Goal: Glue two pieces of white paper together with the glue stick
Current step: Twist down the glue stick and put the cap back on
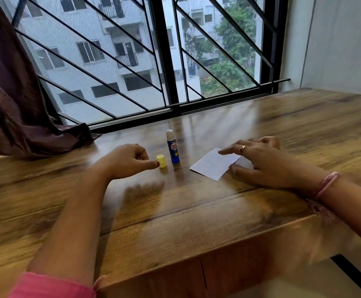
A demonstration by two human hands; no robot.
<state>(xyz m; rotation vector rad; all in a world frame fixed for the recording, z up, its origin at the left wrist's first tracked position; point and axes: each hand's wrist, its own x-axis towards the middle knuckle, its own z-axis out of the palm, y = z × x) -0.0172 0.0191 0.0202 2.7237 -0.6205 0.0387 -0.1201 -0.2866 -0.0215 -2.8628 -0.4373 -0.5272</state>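
A blue glue stick [173,150] stands upright and uncapped on the wooden table [175,211], its white glue tip showing. Its yellow cap [161,161] stands just left of it. My left hand [124,161] lies beside the cap with fingers curled into the palm, and the thumb tip touches the cap's side. A white paper piece [213,164] lies flat to the right of the stick. A second white piece [245,163] peeks out beneath my right hand [259,162], which presses on both pieces with straight fingers.
A barred window [166,61] runs along the table's far edge. A dark purple curtain [14,104] drapes onto the table at the far left. A white wall stands at the right. The table's front edge [196,257] runs close to me.
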